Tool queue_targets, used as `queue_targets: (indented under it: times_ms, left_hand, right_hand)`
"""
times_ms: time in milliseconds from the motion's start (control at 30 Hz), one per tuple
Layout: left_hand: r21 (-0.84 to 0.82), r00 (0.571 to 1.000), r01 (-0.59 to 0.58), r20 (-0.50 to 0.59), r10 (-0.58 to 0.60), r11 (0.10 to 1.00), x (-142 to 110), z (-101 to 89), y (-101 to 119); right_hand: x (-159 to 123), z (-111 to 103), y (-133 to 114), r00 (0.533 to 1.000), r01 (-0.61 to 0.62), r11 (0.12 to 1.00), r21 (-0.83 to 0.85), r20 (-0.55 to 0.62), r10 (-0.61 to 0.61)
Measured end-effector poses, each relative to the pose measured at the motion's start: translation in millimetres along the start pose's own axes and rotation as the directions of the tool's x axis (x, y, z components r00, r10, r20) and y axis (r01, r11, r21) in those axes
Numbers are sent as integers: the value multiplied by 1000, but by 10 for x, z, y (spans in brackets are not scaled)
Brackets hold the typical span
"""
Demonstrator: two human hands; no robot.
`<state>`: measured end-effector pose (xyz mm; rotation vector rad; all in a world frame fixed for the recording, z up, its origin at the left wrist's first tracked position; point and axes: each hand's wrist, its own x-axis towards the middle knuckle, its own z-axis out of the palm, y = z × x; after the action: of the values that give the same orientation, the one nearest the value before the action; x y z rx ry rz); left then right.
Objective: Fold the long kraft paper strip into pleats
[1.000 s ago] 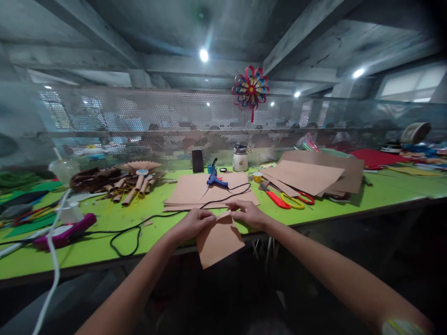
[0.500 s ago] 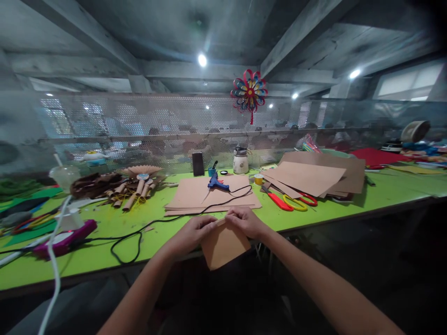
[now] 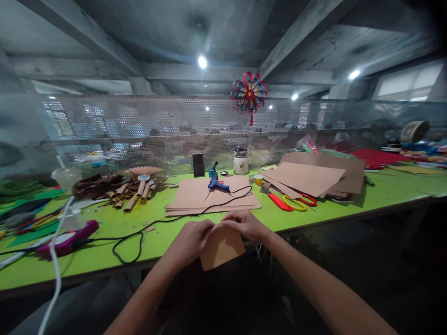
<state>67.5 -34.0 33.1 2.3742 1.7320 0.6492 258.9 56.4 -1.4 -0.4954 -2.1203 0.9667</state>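
Note:
A sheet of brown kraft paper (image 3: 222, 249) hangs down in front of the table edge, gripped along its upper edge by both hands. My left hand (image 3: 194, 238) pinches its upper left corner, while my right hand (image 3: 245, 223) has thumb and fingers closed on the top edge. The fingers hide most of that edge, which looks narrowly folded or rolled. Just beyond the hands lies a stack of brown paper (image 3: 185, 197) with a blue glue gun (image 3: 218, 183) resting on it, its black cord (image 3: 157, 222) trailing left.
On the green table (image 3: 104, 260), a purple power strip (image 3: 68, 239) and rolled paper tubes (image 3: 132, 200) lie left. Red-handled cutter (image 3: 280, 202), scissors (image 3: 295, 203) and large brown sheets (image 3: 310, 179) lie right. A bottle (image 3: 240, 163) and a dark upright box (image 3: 198, 165) stand behind.
My left hand has turned and shifted slightly left and down along the paper's edge. My right hand has moved a little left, and the hanging sheet has tilted with them.

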Motion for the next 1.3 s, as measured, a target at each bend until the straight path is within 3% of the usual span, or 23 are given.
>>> queue_targets:
  times_ms: [133, 233, 367, 500, 800, 1167, 1300]
  left_hand:
    - [261, 1000, -5, 28, -2, 965, 41, -23, 57]
    - [339, 999, -24, 40, 11, 941, 79, -32, 60]
    - [85, 999, -25, 45, 21, 996, 102, -71, -51]
    - [-142, 997, 47, 69, -38, 989, 68, -108, -193]
    - [-100, 997, 69, 45, -65, 993, -12, -113, -254]
    - [3, 995, -7, 99, 7, 1000, 234, -164, 92]
    - [7, 995, -26, 101, 25, 1000, 260, -146, 101]
  right_hand:
    - [5, 5, -2, 1000, -12, 998, -65, 1, 12]
    - [19, 6, 16, 999, -38, 997, -71, -8, 37]
    - [21, 7, 42, 998, -55, 997, -51, -31, 54]
    - [9, 0, 45, 998, -51, 997, -54, -43, 49]
    - [76, 54, 98, 992, -28, 999, -36, 118, 32]
    - [-4, 42, 8, 999, 35, 985, -172, -25, -40]
    - [-28, 59, 8, 998, 50, 966, -254, -33, -61]
